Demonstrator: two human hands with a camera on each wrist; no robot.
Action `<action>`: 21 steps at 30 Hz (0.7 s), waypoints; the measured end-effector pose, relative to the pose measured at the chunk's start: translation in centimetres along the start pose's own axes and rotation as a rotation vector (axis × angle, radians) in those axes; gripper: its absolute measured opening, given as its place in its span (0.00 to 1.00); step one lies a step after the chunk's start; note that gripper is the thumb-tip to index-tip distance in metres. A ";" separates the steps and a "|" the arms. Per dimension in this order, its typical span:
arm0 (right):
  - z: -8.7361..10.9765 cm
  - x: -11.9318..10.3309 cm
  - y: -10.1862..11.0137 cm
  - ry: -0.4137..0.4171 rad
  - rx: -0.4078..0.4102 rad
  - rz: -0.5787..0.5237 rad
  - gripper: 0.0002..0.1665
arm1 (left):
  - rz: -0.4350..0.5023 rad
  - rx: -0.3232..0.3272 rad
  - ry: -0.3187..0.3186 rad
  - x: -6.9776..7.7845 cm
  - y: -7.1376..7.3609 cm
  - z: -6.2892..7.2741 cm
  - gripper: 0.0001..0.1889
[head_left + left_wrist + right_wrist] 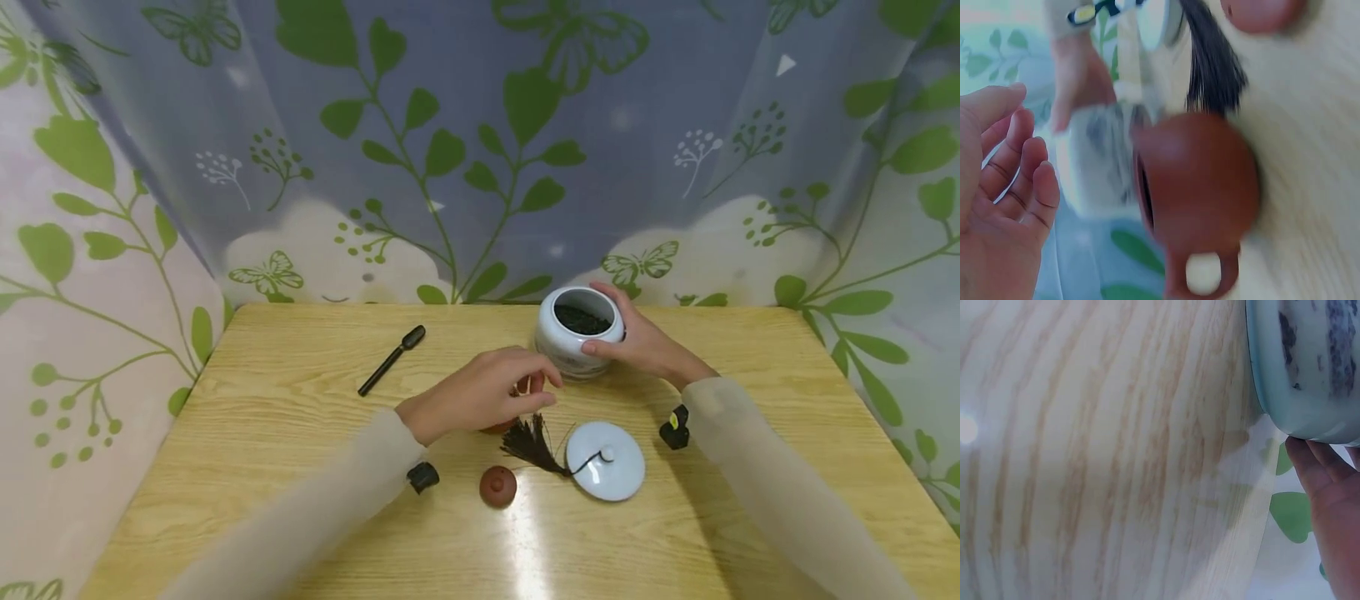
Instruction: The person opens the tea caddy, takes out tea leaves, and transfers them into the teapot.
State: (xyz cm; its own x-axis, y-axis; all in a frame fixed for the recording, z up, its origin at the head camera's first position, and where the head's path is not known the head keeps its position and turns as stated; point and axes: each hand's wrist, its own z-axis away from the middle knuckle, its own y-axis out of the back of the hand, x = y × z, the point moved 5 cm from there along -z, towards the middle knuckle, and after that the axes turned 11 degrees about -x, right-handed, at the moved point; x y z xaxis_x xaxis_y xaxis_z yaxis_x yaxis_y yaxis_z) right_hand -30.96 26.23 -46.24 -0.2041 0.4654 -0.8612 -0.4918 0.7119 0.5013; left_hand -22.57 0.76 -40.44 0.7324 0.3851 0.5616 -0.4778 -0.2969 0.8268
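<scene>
White jar (557, 343) in right hand (642, 335)

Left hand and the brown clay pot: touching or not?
Apart. The left wrist view shows it: a gap separates the left hand from the brown clay pot, with the white jar visible through it.

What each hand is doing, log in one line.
left hand: empty, above teapot | right hand: gripping white jar, dark contents | jar lid, teapot lid, black scoop: on table
</scene>
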 end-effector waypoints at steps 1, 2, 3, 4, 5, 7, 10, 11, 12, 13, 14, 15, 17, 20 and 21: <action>0.0 0.0 0.0 0.000 -0.002 -0.003 0.64 | 0.011 0.018 0.014 -0.4 0.5 0.5 0.09; 0.0 -0.1 0.0 0.000 -0.005 -0.003 0.65 | 0.020 0.036 0.026 -0.9 0.9 0.9 0.09; 0.0 -0.1 0.0 0.000 -0.007 -0.008 0.65 | 0.027 0.053 0.038 -1.4 1.3 1.4 0.09; 0.0 -0.2 -0.1 -0.001 -0.008 -0.010 0.65 | 0.032 0.067 0.049 -1.8 1.7 2.0 0.09; 0.0 -0.2 -0.1 -0.002 -0.011 -0.016 0.65 | 0.033 0.079 0.065 -2.3 2.0 2.5 0.09; 0.0 -0.2 -0.2 -0.003 -0.016 -0.022 0.65 | 0.030 0.104 0.095 -3.3 2.6 3.6 0.09; -0.1 -0.2 -0.3 -0.005 -0.019 -0.028 0.65 | 0.026 0.141 0.137 -4.9 3.2 5.1 0.08; -0.1 -0.2 -0.3 -0.005 -0.019 -0.030 0.65 | 0.029 0.151 0.150 -5.3 3.5 5.6 0.08; -0.1 -0.2 -0.2 -0.003 -0.017 -0.028 0.65 | 0.034 0.163 0.161 -5.8 3.7 6.1 0.08; -0.2 -0.2 -0.2 -0.001 -0.016 -0.031 0.65 | 0.043 0.173 0.170 -6.2 3.9 6.5 0.08; -0.2 -0.2 -0.1 0.001 -0.015 -0.033 0.65 | 0.048 0.183 0.180 -6.6 4.1 7.0 0.08; -0.2 -0.2 -0.1 0.004 -0.014 -0.036 0.65 | 0.054 0.190 0.190 -7.0 4.3 7.4 0.08; -0.2 -0.2 0.0 0.007 -0.013 -0.038 0.65 | 0.061 0.199 0.209 -7.8 4.6 8.3 0.08; -0.1 -0.1 0.0 0.006 -0.011 -0.047 0.64 | 0.052 0.204 0.243 -9.0 4.8 9.5 0.08; 0.0 0.0 0.0 0.003 -0.011 -0.049 0.64 | 0.049 0.203 0.256 -9.4 4.9 9.9 0.08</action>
State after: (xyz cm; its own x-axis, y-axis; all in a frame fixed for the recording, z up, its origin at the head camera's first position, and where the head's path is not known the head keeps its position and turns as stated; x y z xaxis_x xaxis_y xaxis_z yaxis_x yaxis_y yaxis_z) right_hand -30.95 26.18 -46.21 -0.1819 0.4285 -0.8850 -0.5101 0.7283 0.4575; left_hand -26.99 -12.94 -42.03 0.5532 0.5657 0.6115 -0.3842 -0.4781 0.7898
